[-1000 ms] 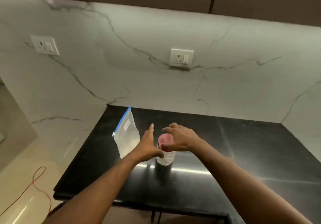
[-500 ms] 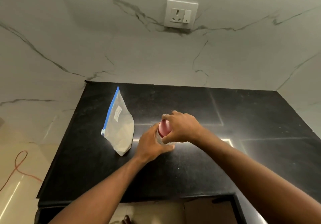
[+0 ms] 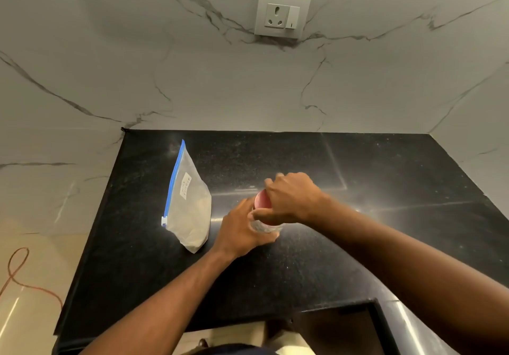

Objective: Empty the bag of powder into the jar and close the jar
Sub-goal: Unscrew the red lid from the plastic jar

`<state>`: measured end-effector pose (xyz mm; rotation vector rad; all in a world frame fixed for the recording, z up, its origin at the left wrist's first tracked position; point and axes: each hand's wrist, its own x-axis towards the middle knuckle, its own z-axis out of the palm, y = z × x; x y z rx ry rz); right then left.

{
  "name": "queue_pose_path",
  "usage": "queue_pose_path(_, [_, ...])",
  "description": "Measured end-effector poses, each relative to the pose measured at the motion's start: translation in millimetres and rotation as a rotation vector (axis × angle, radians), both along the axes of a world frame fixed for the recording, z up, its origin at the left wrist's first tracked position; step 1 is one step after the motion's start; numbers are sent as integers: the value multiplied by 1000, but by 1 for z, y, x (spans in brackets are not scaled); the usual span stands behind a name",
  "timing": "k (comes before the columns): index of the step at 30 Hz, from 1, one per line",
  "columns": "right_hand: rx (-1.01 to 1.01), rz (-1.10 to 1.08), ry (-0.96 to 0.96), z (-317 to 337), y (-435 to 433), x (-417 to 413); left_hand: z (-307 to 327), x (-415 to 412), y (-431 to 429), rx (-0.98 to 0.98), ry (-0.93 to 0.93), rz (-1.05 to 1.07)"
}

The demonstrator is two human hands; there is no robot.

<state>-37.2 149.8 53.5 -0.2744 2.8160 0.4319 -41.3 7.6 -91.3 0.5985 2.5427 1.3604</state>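
1. Marble-veined wall panels with a socket plate (image 3: 283, 12) back a black stone counter (image 3: 385, 189), and everything I need stands on its left half.
2. At the centre is the clear jar (image 3: 264, 226), upright on the counter with its long axis vertical and its mouth pointing up under a pink lid (image 3: 261, 200).
3. My left hand (image 3: 242, 230) is wrapped around the jar's side, its grip clamped on the clear wall to steady it.
4. My right hand (image 3: 293, 199) comes over the top, its grip closed around the rim of the pink lid; most of the lid is hidden under my fingers, so I cannot tell how far it is seated.
5. I judge this to be the opening step: the lid is on and the powder is not yet in the jar.
6. Next I need to twist the lid against the left hand's hold, lift it clear and set it down nearby, keeping the jar from tipping.
7. Just beside my left hand, apart from the jar, stands the zip bag of powder (image 3: 188, 206). It rests on its lower corner, long axis leaning up and away, its blue zip strip (image 3: 173, 181) along the left edge, with a small white label facing me.
8. That bag looks sealed and will need both hands freed to open it.
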Motion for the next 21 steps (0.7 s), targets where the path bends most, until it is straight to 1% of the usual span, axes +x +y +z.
queue_pose_path(1, [14, -11, 4, -3, -2, 1, 0, 0, 0, -6, 16, 9])
queue_pose_path(3, [-66, 32, -24, -5, -4, 2, -1, 0, 1, 0, 10, 17])
queue_pose_path(5, [-123, 139, -120, -1, 2, -3, -3, -1, 1, 18, -11, 29])
queue_pose_path(7, [-112, 289, -241, 4, 8, -10, -3, -1, 1, 18, -17, 42])
queue_pose_path(8, [-143, 328, -280, 7, 12, -14, -2, -1, 2, 18, -8, 40])
queue_pose_path(10, [-289, 316, -328, 10, 18, -19, 0, 0, 3, 24, 11, 32])
queue_pose_path(11, [-336, 287, -297, 9, 21, -21, 0, 1, 4, 31, 2, 39])
queue_pose_path(12, [-327, 246, -228, 8, 22, -22, -1, 1, 5, 39, -14, 53])
queue_pose_path(14, [-168, 168, -73, 5, 22, -22, -3, 1, 7, 35, -27, 80])
queue_pose_path(15, [-98, 146, -42, 2, 21, -22, -3, 1, 7, 24, -21, 90])
queue_pose_path(16, [-76, 137, -42, -1, 20, -21, -1, 2, 7, 16, -14, 101])
queue_pose_path(18, [-126, 170, -102, -1, 19, -22, 0, 3, 9, 15, -15, 114])
queue_pose_path(21, [-122, 386, -233, 9, 20, -25, 1, 5, 9, 22, -25, 131])
